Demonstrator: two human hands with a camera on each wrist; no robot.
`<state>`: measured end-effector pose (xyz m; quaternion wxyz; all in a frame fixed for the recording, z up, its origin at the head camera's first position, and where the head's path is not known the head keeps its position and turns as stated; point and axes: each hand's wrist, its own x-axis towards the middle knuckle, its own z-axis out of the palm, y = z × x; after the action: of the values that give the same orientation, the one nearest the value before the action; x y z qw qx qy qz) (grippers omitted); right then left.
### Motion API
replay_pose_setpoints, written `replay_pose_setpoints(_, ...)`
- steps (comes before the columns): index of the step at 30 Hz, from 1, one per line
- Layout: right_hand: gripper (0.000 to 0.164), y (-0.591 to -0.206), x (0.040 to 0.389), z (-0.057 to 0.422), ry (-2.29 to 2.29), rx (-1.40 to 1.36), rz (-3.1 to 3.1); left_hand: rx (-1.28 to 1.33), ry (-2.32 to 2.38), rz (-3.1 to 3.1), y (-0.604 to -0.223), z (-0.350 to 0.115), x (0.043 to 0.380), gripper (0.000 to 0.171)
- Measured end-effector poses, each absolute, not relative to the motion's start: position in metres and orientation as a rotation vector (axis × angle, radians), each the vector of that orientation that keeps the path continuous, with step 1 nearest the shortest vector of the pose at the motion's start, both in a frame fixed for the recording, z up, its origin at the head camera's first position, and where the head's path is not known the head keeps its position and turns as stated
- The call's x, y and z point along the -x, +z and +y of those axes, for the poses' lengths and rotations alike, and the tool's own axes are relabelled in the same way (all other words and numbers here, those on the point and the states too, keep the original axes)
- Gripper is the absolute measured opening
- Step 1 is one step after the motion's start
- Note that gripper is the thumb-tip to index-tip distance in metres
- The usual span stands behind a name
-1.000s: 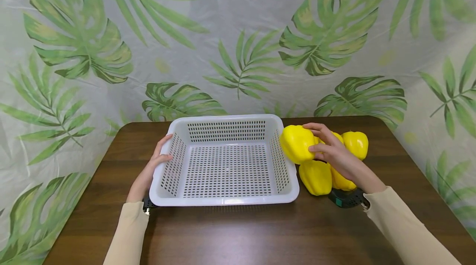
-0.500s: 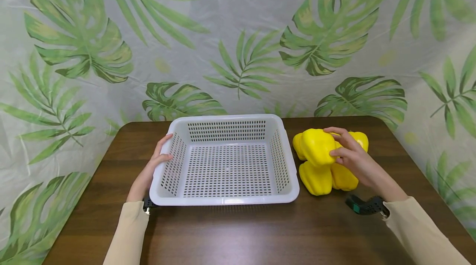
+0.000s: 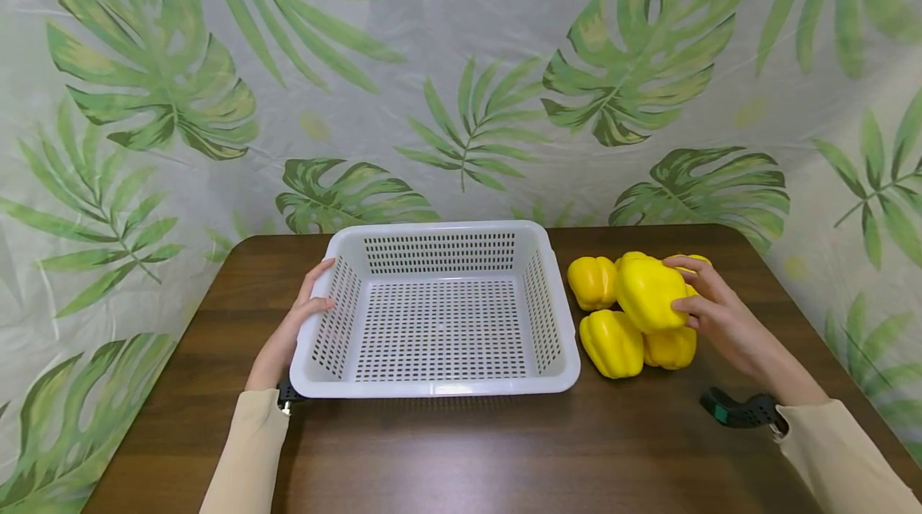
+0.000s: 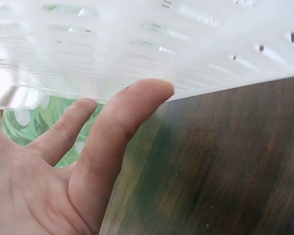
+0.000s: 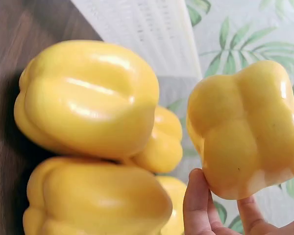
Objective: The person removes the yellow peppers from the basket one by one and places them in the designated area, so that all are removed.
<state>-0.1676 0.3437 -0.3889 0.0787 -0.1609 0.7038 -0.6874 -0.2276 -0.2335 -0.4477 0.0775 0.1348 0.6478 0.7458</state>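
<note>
My left hand (image 3: 291, 326) rests with spread, fairly straight fingers against the left side of a white slotted plastic basket (image 3: 432, 387); in the left wrist view the thumb (image 4: 112, 127) lies across the basket wall (image 4: 122, 34). My right hand (image 3: 727, 326) pinches a yellow bell pepper (image 3: 648, 294), fingertips on its right side in the head view. That pepper hangs over several other yellow bell peppers (image 3: 611, 344) right of the basket, partly hiding them. In the right wrist view the held pepper (image 5: 245, 129) is apart from the large pepper (image 5: 90, 98).
Basket and peppers stand on a dark wooden table (image 3: 461, 458). Behind it hangs a pale cloth (image 3: 475, 42) printed with green leaves. A black wristband (image 3: 742, 408) is under the right wrist, close to the table.
My right hand has moved right with the bell pepper, from the basket's right rim to above the other peppers. The left hand and basket have stayed put.
</note>
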Motion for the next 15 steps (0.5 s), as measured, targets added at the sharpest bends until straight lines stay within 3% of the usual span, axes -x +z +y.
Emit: replay_pose_setpoints(15, 0.046, -0.401, 0.161, 0.381, -2.084, 0.445, 2.165, -0.403, 2.221, 1.940, -0.446, -0.233, 0.224, 0.070)
